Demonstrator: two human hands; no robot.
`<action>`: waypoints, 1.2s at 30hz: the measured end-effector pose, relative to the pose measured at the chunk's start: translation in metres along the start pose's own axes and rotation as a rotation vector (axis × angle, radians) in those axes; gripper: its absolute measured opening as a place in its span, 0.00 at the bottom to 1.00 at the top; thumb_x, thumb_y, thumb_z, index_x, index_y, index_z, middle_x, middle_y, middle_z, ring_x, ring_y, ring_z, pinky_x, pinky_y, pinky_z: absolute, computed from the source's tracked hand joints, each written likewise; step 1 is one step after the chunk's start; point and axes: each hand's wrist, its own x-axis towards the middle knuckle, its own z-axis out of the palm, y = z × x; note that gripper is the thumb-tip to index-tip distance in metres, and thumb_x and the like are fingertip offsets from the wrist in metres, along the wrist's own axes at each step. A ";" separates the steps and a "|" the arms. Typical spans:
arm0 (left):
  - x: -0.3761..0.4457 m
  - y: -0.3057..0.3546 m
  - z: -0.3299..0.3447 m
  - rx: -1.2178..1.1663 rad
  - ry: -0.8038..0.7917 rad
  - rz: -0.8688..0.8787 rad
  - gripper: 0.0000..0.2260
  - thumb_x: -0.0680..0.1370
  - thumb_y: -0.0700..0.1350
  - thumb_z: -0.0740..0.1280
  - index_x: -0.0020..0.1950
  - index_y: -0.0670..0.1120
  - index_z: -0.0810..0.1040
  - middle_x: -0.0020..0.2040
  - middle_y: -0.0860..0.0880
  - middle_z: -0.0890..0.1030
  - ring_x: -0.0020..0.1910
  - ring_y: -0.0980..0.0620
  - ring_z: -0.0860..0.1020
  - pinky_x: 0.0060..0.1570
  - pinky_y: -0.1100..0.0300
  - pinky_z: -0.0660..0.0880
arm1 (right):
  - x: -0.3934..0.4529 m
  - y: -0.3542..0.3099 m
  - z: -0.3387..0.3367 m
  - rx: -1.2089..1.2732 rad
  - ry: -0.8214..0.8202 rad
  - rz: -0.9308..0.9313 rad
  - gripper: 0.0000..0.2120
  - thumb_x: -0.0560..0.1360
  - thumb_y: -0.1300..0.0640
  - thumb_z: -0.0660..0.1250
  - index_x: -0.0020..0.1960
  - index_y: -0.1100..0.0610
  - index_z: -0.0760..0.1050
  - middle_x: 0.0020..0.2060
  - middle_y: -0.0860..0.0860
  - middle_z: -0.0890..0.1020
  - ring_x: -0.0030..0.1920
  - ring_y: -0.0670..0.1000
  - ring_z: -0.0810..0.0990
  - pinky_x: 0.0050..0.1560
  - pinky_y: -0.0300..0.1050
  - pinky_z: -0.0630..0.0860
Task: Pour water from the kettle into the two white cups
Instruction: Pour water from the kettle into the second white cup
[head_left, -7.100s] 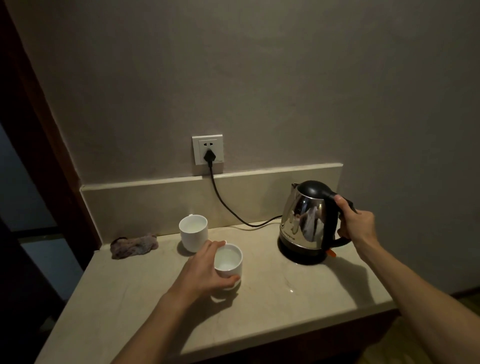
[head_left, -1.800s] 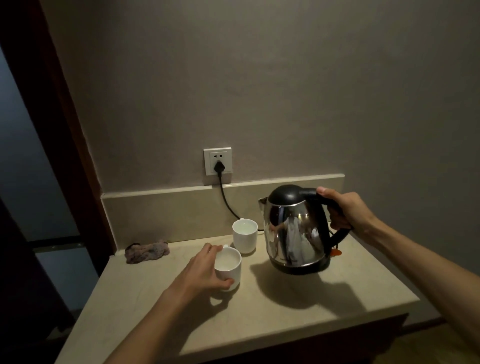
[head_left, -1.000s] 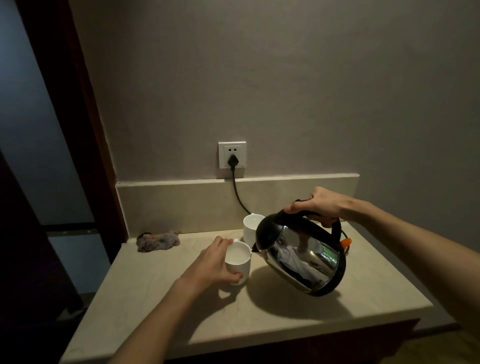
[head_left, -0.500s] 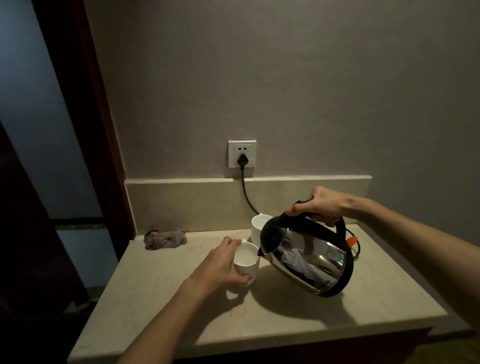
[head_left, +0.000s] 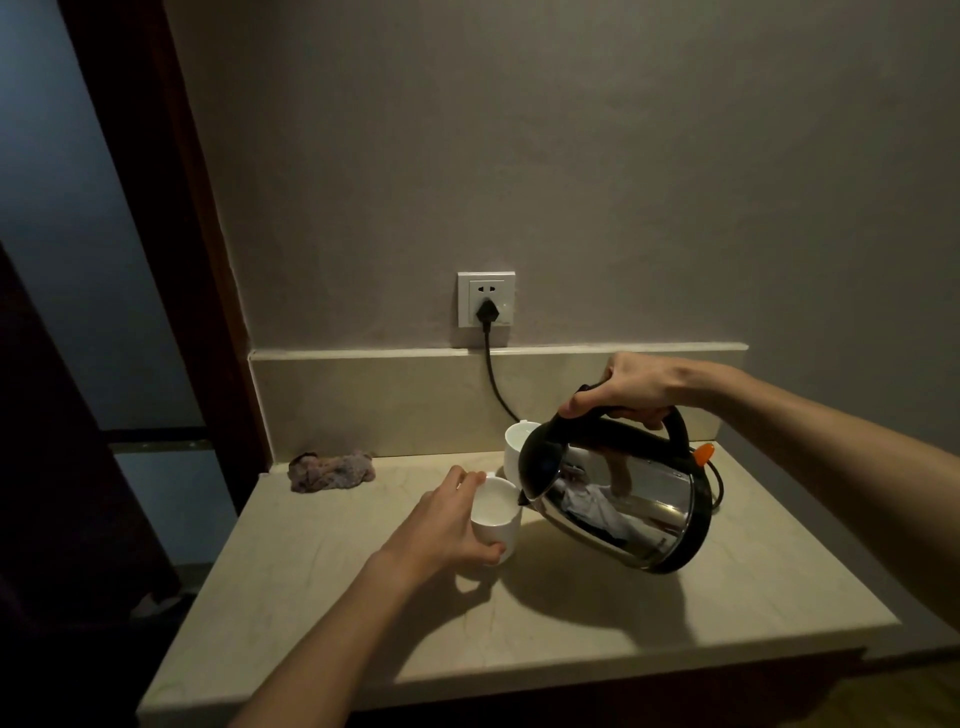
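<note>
steel kettle (head_left: 618, 506) tilted, spout over the hand-held near cup's (head_left: 496, 512) rim.

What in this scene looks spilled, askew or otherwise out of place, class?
No spill shows on the counter. Two oddities: a crumpled rag lies in the back left corner, and the plug sits in the socket while the kettle is tilted in mid-pour.

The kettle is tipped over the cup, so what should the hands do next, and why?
Probably keep tipping the kettle gently. Its spout sits just above the near cup, which the left hand steadies, while the right hand grips the handle. Whether water is flowing is unclear.
</note>
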 end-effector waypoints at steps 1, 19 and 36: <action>0.000 0.000 -0.001 0.000 -0.001 0.000 0.44 0.64 0.64 0.74 0.75 0.49 0.65 0.61 0.51 0.70 0.58 0.48 0.75 0.57 0.53 0.75 | 0.001 -0.002 -0.001 -0.008 -0.008 0.005 0.24 0.70 0.35 0.71 0.34 0.57 0.77 0.24 0.49 0.71 0.23 0.47 0.70 0.27 0.39 0.68; 0.000 0.003 -0.003 -0.020 -0.013 -0.018 0.43 0.66 0.62 0.77 0.75 0.49 0.65 0.62 0.51 0.70 0.59 0.49 0.75 0.58 0.54 0.76 | 0.006 -0.030 -0.007 -0.067 -0.093 0.035 0.21 0.73 0.38 0.71 0.36 0.57 0.77 0.22 0.46 0.71 0.22 0.46 0.67 0.24 0.37 0.66; -0.002 0.005 -0.006 -0.028 -0.014 -0.001 0.43 0.67 0.61 0.77 0.77 0.49 0.63 0.64 0.51 0.70 0.60 0.49 0.75 0.59 0.55 0.76 | 0.016 -0.043 -0.012 -0.158 -0.158 0.031 0.22 0.73 0.38 0.71 0.36 0.57 0.78 0.23 0.47 0.71 0.23 0.46 0.68 0.25 0.38 0.66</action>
